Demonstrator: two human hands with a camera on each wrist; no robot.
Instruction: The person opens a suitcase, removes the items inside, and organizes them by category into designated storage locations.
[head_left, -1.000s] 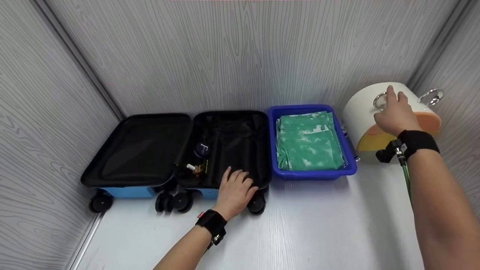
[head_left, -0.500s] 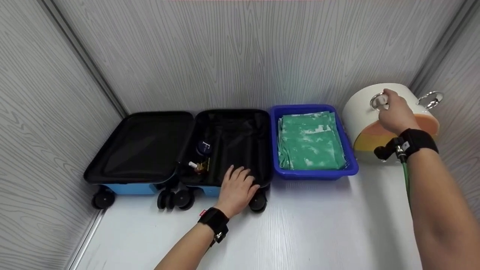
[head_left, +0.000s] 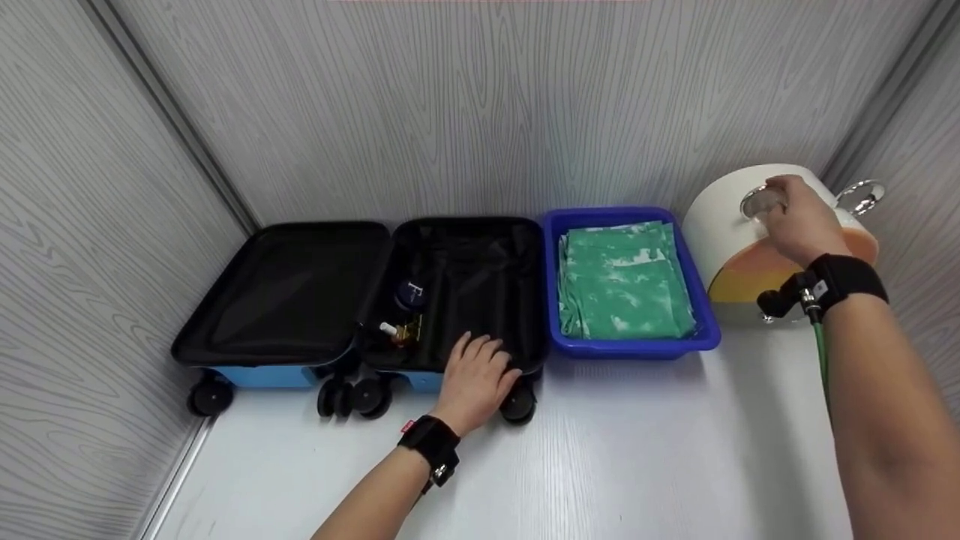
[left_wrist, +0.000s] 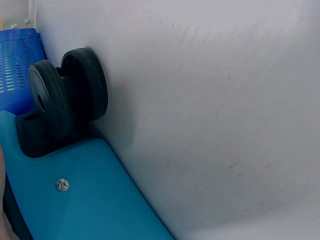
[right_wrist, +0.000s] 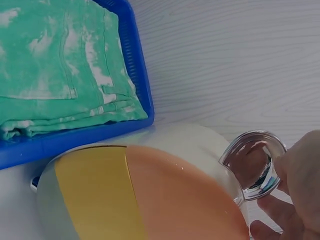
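Note:
My left hand (head_left: 474, 381) lies over the front rim of the open suitcase (head_left: 480, 270), fingers reaching in over its black lining. In the left wrist view only a sliver of that hand shows, beside the blue shell (left_wrist: 95, 195) and a black wheel (left_wrist: 85, 85). At the right, my right hand (head_left: 808, 221) holds a shiny chrome loop handle (right_wrist: 277, 187) on a white drum-shaped container (head_left: 720, 202) with orange, yellow and grey patches. Thumb and fingers meet the loop's edge in the right wrist view. A second chrome loop (head_left: 870, 196) sticks out farther right.
A blue plastic basket (head_left: 637, 349) with folded green-and-white cloth (head_left: 626, 281) stands between suitcase and container. Inside the suitcase lie a dark round item with a white letter (head_left: 409, 295) and a small amber, white-topped item (head_left: 401, 330). Wood-patterned walls (head_left: 450, 112) enclose the floor.
My right hand's fingers, raised above the handle a second ago, have come down and curled onto it. The left hand keeps its place on the suitcase rim.

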